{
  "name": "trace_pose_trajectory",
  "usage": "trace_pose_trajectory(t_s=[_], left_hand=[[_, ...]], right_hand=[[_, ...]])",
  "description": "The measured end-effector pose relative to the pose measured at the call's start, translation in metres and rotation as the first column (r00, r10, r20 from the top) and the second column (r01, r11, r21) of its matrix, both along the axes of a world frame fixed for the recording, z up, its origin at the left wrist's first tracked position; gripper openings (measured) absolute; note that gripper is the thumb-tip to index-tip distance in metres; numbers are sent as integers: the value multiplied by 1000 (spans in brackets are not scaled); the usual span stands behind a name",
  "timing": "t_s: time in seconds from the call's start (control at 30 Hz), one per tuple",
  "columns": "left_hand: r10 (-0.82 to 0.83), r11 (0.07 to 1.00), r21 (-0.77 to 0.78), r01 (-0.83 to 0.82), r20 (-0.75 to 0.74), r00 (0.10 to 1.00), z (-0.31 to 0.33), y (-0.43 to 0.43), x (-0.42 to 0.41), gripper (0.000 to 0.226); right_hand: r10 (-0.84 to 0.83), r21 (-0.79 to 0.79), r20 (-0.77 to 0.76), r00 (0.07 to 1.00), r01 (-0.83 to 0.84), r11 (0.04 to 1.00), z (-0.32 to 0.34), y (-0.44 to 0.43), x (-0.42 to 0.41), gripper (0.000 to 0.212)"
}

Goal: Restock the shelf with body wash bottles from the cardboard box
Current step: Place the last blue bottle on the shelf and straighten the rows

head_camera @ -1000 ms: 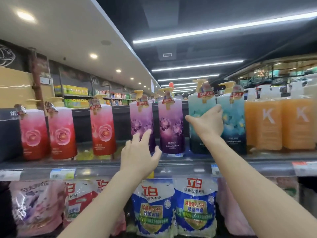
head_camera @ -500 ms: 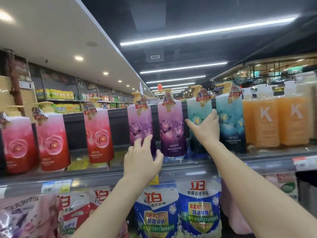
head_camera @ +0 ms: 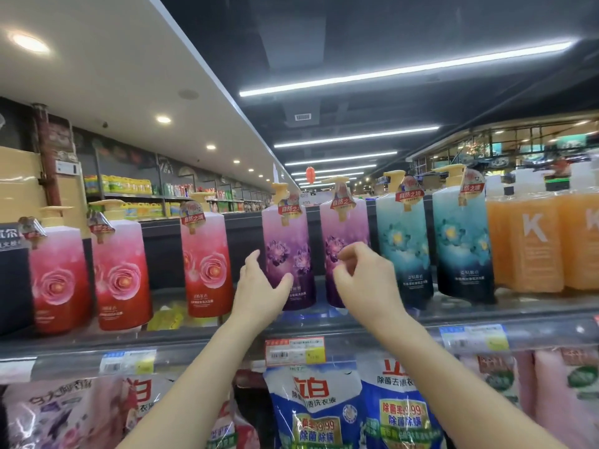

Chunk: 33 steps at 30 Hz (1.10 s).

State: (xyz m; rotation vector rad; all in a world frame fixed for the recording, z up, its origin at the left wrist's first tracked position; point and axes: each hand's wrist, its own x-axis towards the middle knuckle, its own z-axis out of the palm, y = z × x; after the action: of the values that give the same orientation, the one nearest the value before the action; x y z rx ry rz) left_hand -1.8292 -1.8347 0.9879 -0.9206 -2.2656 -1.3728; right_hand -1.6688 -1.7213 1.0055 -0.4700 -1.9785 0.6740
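While both arms are being stretched up toward the shelf (head_camera: 207,338), the head view, the only one supplied, is being filled by a row of pump-top body wash bottles standing upright along it: three red ones at the left, two purple ones in the middle, two teal ones (head_camera: 405,244) to their right, and orange bottles (head_camera: 531,247) at the far right.

The left hand (head_camera: 259,286) is being held around the lower part of the left purple bottle (head_camera: 287,241), fingers on its left flank and thumb laid across its front, so the grip is being closed on that bottle, though how firmly cannot be told. The right hand (head_camera: 363,280) is being held in front of the right purple bottle (head_camera: 345,234) with its fingers loosely curled; whether they are touching the bottle is hard to tell, and nothing is being gripped there.

The cardboard box is not being shown. Below the shelf, blue refill pouches (head_camera: 353,406) are being displayed.

The bottles are probably being felt as heavy, since they look full. The plastic walls are judged stiff, and the glossy printed wrap is likely to be slippery. A bottle is best being taken around the lower body, as the left hand is doing, and slid upright. The pump neck and its hanging paper tag (head_camera: 291,209) are being left alone, as the tag would tear easily.
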Motion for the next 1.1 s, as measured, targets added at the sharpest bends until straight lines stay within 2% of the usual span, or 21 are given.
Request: trace_pose_trajectory(t_s=[0.07,0.2,0.33,0.43,0.53,0.67,0.87,1.0,1.07,1.1], left_hand=[[-110,994,8,110,85,990,1,-2,-17,100],[-332,941,52,333,316,889,-3,-3,-45,107],[-397,917,81,392,298,868,-10,2,-62,73],[-429,903,106,417,293,854,-10,1,-67,71],[-422,904,63,422,276,864,-8,-8,-65,71],[-400,912,13,409,242,884,-7,-26,-65,68],[-380,920,6,391,244,892,-10,-38,-68,73],[-378,922,12,387,243,893,-9,-41,-61,80],[-319,944,-12,329,208,925,-8,-43,-55,88],[-244,969,-11,249,152,958,-8,-44,-49,94]], right_hand=[[56,11,91,994,-57,998,-10,-20,-26,30],[-8,-60,294,956,26,998,-23,-37,-75,51],[18,-224,313,950,55,973,-22,-27,-100,73],[32,-245,310,950,47,968,-23,-22,-101,77],[28,-223,266,964,33,974,-27,-21,-97,69],[8,-174,201,980,27,984,-32,-25,-92,73],[-23,-97,200,979,43,994,-36,-32,-88,69],[35,-139,209,977,-5,990,-32,-33,-86,69],[91,-213,132,987,-62,975,-27,-31,-77,64],[85,-237,66,994,-67,969,-23,-29,-68,57]])
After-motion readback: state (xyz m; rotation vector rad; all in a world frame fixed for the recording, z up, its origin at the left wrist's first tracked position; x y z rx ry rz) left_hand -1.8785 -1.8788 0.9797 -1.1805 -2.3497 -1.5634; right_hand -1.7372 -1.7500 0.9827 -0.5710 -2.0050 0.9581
